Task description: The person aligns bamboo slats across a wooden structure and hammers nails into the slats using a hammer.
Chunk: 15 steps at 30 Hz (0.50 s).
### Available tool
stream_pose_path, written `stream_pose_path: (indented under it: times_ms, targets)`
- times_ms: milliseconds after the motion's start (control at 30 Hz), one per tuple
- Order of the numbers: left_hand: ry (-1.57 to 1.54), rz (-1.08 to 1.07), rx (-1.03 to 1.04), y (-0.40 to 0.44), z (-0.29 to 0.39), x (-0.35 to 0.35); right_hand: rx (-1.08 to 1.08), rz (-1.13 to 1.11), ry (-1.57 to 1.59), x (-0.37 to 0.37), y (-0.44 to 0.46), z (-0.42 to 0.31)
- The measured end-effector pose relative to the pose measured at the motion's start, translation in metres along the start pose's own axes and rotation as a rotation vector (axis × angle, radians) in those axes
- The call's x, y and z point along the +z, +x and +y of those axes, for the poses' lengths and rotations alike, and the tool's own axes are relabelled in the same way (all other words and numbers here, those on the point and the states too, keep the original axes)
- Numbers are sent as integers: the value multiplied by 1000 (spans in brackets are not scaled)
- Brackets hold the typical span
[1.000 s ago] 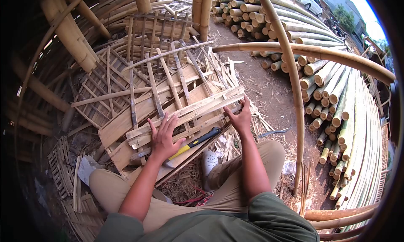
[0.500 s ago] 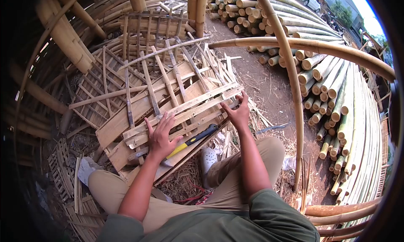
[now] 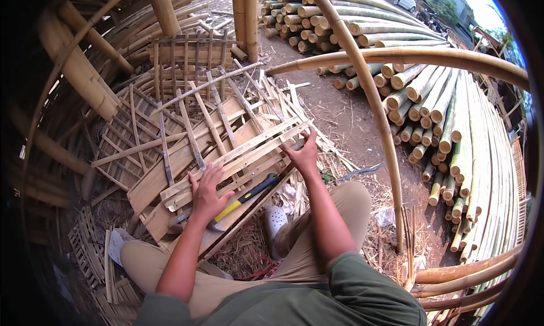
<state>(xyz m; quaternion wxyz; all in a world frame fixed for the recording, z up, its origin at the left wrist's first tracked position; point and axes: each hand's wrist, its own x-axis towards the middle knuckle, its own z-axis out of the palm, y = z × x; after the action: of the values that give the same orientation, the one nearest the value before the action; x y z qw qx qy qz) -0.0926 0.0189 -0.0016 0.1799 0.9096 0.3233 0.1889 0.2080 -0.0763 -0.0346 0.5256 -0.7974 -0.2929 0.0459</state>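
My left hand point(image 3: 208, 197) lies with spread fingers over the left part of a long bundle of pale bamboo slats point(image 3: 243, 156). Near the slats' right end, my right hand point(image 3: 303, 156) touches their near edge, thumb and fingers apart. The slats rest across a flat wooden board point(image 3: 154, 191) and other split pieces. Just below them is a hammer point(image 3: 247, 198) with a yellow and black handle; its head lies toward my left wrist and is partly hidden.
A bamboo lattice point(image 3: 201, 125) spreads beyond the slats. Stacked bamboo poles point(image 3: 447, 116) fill the right side. Curved bamboo poles point(image 3: 377, 82) arch across the right. Shavings point(image 3: 243, 252) litter the ground around my shoe point(image 3: 276, 221). A curved blade-like tool point(image 3: 360, 172) lies on the dirt.
The whole view has shifted slightly, with the scene moving left in frame. Both hands stay at the slats, in nearly the same pose; the hammer still lies below them.
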Motion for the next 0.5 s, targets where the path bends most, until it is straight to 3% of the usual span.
stream_pose_path:
  times_ms: [100, 300, 400, 500]
  targets:
    - [-2, -6, 0, 3, 4, -5, 50, -11, 21, -3, 2, -4]
    - [31, -70, 25, 48, -15, 4, -50, -33, -17, 1, 9, 5]
    - [-257, -75, 36, 67, -3, 11, -77, -20, -19, 3, 8, 5]
    - [-348, -128, 100, 86, -4, 23, -98, -34, -2, 1, 7, 5]
